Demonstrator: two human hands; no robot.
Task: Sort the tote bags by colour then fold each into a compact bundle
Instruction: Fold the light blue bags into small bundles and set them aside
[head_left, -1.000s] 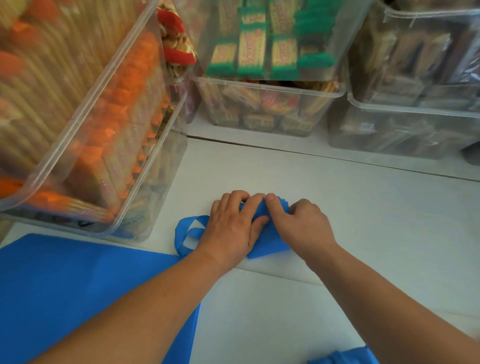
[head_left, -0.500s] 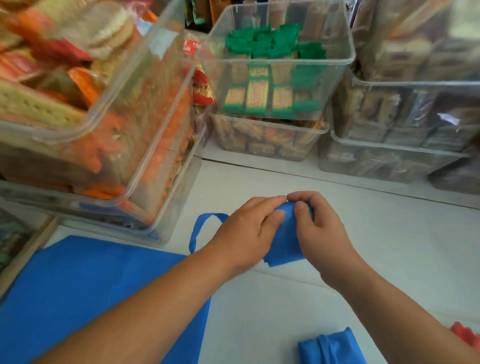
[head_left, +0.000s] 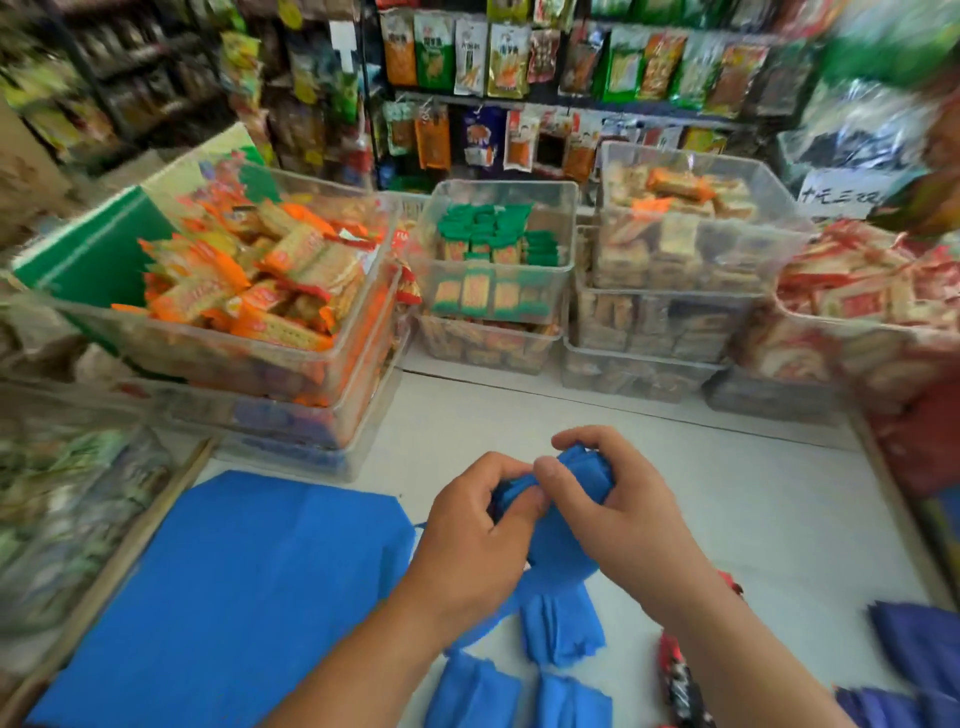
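Change: a second ago both grips pressed the bag flat on the bench, with a handle loop sticking out on the left. Now the left grip (head_left: 475, 525) and right grip (head_left: 618, 519) both curl round the blue bundle (head_left: 584, 473), fingers and thumbs pinching its upper end. It looks raised off the bench (head_left: 753, 499). The loop no longer shows clearly. It may be tucked in, but the hands hide it.

Reading: pressing is done. This looks like the final tuck or wrap before the bundle is set down.

Bundle position: between the two grips, touching both.

Surroundings:
- Three folded blue bundles (head_left: 558, 629) lie just nearer the person than the grips. This is the likely drop spot, with bare bench between them.
- A flat blue tote (head_left: 234, 597) lies left of the left grip, still unfolded.
- Dark blue bags (head_left: 919, 649) sit well right of the right grip.
- A red-and-black item (head_left: 680, 686) lies under the right forearm. I cannot tell what it is.
- Clear snack bins (head_left: 249, 332) wall in the far and left sides.
- Open bench lies ahead and to the right of the right grip, ending at a raised edge strip (head_left: 891, 493).
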